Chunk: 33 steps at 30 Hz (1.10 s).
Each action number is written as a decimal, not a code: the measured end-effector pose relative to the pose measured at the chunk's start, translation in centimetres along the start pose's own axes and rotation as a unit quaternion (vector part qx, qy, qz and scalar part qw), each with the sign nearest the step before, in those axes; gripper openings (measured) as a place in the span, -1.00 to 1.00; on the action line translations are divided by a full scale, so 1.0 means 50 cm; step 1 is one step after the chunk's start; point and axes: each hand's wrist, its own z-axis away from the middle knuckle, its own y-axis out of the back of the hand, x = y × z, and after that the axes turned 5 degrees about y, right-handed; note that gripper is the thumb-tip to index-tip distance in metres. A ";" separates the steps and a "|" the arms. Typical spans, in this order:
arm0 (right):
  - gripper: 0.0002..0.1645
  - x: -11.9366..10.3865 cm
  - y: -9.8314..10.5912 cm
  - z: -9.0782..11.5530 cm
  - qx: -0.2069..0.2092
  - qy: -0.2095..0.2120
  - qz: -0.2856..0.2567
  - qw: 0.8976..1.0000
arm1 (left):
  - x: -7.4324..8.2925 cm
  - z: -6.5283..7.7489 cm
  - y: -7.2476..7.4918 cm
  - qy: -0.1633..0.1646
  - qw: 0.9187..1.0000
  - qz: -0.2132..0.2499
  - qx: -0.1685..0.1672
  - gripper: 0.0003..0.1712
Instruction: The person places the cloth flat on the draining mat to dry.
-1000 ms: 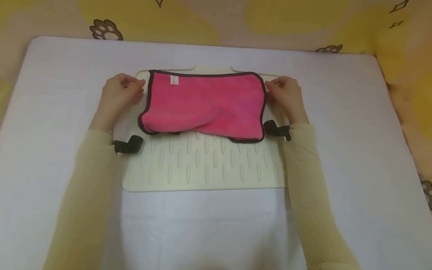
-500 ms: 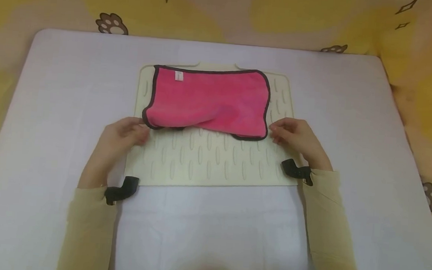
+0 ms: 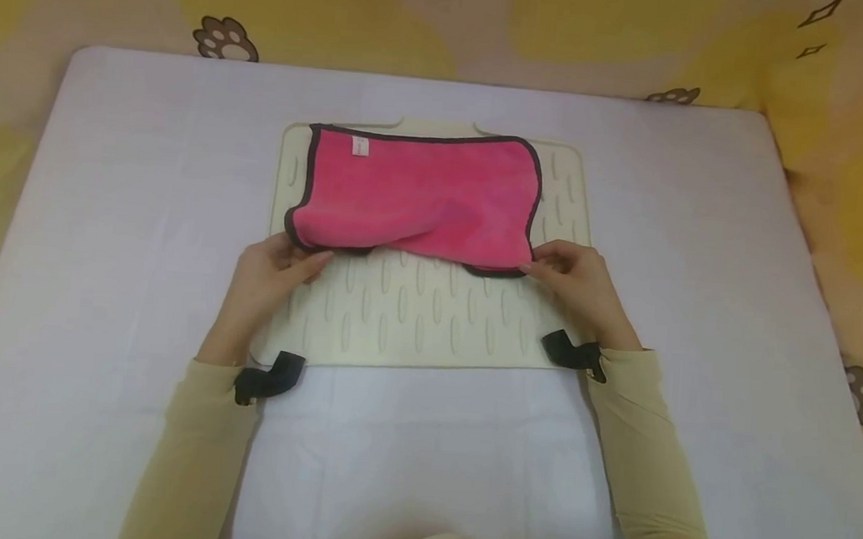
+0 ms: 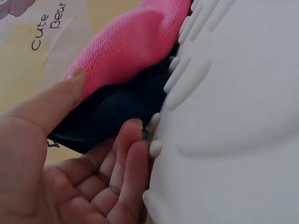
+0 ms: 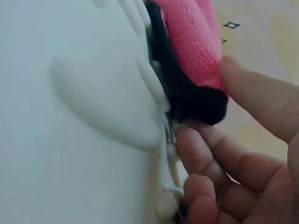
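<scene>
A pink towel [image 3: 422, 185] with dark edging and a small white tag lies on a cream mat [image 3: 427, 328] covered in raised oval ridges. Its near edge is folded and wrinkled. My left hand [image 3: 268, 287] is at the near left corner; in the left wrist view the thumb [image 4: 60, 102] lies on the pink side and the fingers are tucked under the dark edge. At the near right corner my right hand [image 3: 581, 284] pinches the towel, its thumb [image 5: 257, 91] against the pink face and fingers below the dark border.
The mat rests on a white-covered table [image 3: 419, 444]. Yellow and pink patterned cloth [image 3: 456, 21] with paw prints hangs behind and to the right. Each wrist carries a black camera mount [image 3: 269, 378].
Both hands have come from beside the towel's upper side edges toward me, then inward to take its near corners. The towel keeps its place on the mat.
</scene>
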 end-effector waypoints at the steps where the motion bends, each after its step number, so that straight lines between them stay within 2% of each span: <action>1: -0.66 0.000 -0.003 0.000 0.007 0.003 -0.001 1.000 | 0.001 0.000 -0.002 0.002 1.000 -0.001 0.005 -0.54; 4: -0.69 0.003 -0.009 -0.001 0.034 0.023 -0.010 0.999 | 0.002 0.000 -0.007 -0.002 1.000 0.001 0.019 -0.56; 7: -0.71 0.005 -0.012 0.000 0.053 0.042 -0.055 0.996 | 0.003 -0.001 -0.010 -0.006 1.000 0.012 0.026 -0.61; 11: -0.68 0.003 -0.013 0.001 0.021 0.037 -0.099 0.994 | 0.003 0.000 -0.011 -0.005 0.999 0.043 0.028 -0.70; 15: -0.68 0.006 -0.015 0.001 -0.012 0.036 -0.103 0.994 | 0.001 0.001 -0.010 -0.005 0.998 0.054 0.032 -0.69; 19: -0.73 0.013 -0.020 -0.001 -0.004 0.047 -0.121 0.992 | 0.000 0.002 -0.009 -0.010 0.998 0.041 0.036 -0.62; 24: -0.82 0.021 -0.023 -0.005 0.020 0.062 -0.150 0.986 | 0.001 0.002 -0.009 -0.015 0.998 0.053 0.031 -0.63; 29: -0.93 0.026 -0.021 -0.007 0.040 0.066 -0.193 0.978 | -0.003 0.003 -0.007 -0.022 0.998 0.046 0.027 -0.63; 33: -0.91 0.028 -0.021 -0.007 0.057 0.067 -0.261 0.961 | -0.008 0.003 -0.005 -0.026 0.998 0.054 0.029 -0.59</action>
